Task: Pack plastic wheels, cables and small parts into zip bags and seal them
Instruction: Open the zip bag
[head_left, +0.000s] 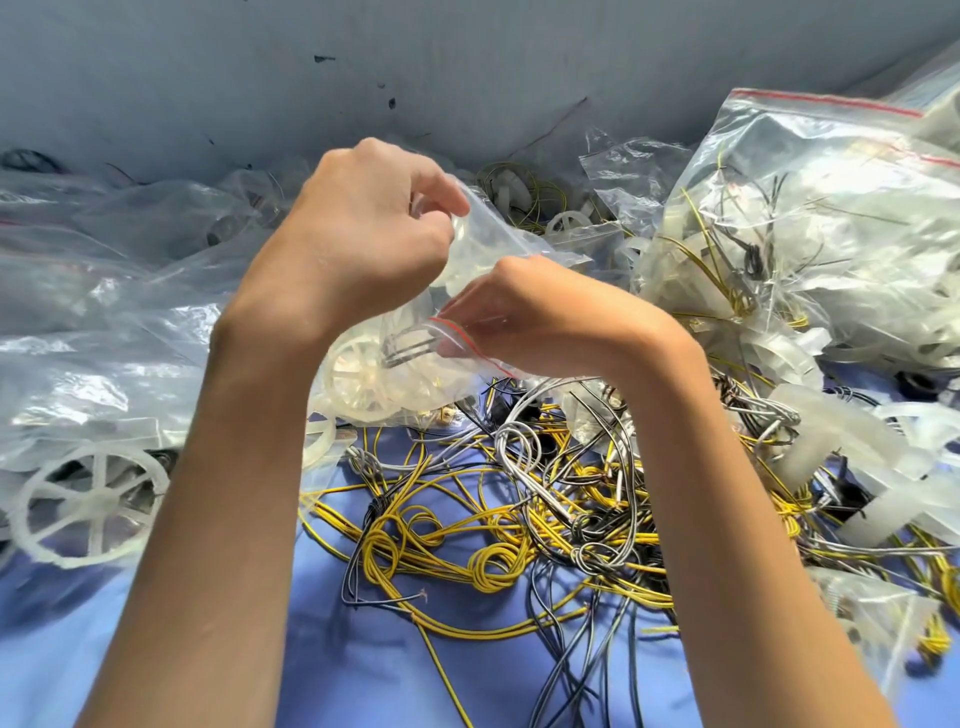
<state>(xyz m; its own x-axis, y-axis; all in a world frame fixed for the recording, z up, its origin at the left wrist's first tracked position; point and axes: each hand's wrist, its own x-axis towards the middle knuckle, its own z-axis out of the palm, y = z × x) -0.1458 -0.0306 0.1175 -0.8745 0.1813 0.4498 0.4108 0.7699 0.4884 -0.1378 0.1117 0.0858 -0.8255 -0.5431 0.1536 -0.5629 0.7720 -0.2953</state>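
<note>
A small clear zip bag (483, 244) with a red line at its mouth is held up over the blue surface. My left hand (363, 228) pinches its upper part. Lower and to the right, my right hand (535, 317) pinches the red-lined zip edge. Inside the bag I see a translucent plastic wheel (363, 376) and some dark cable. Below lies a tangle of yellow, grey and black cables (493, 530). A loose white spoked wheel (88, 509) sits at the left under clear plastic.
A large filled zip bag (810, 223) of wheels and cables stands at the right. Crumpled clear bags (104, 270) pile up at the left. White plastic parts (852, 452) lie at the right. A grey wall (415, 62) closes the back.
</note>
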